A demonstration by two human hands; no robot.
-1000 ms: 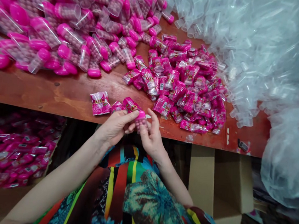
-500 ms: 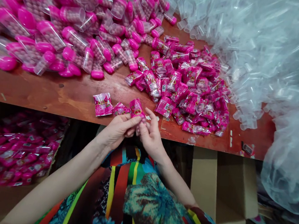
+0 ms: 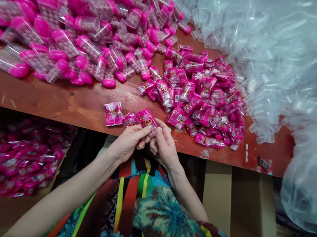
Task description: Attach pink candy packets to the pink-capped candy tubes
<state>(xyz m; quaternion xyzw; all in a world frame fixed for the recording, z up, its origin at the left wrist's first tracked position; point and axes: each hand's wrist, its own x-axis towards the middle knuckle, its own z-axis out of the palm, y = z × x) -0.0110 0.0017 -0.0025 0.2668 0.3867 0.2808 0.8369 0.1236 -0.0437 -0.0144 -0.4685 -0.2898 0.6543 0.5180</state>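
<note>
Both my hands meet at the near edge of a reddish wooden table (image 3: 64, 101). My left hand (image 3: 129, 142) and my right hand (image 3: 165, 145) pinch the same small pink tube of candy balls inside a pink printed sleeve (image 3: 147, 119); the fingers of both are closed round it. Two more pink sleeves (image 3: 113, 114) lie on the table just left of my hands. A heap of wrapped pink tubes (image 3: 203, 96) lies right of centre. Bare clear tubes with pink caps (image 3: 80, 23) are piled at the far left.
A big pile of empty clear plastic tubes (image 3: 269, 58) and a clear bag (image 3: 307, 179) fill the right side. Under the table stand a box of wrapped pink tubes (image 3: 21, 157) at the left and an open cardboard box (image 3: 240, 206) at the right.
The pink sleeve has slid further over the tube between my fingers, and less of the bare tube shows. The view has tipped slightly, so the table sits lower in the frame.
</note>
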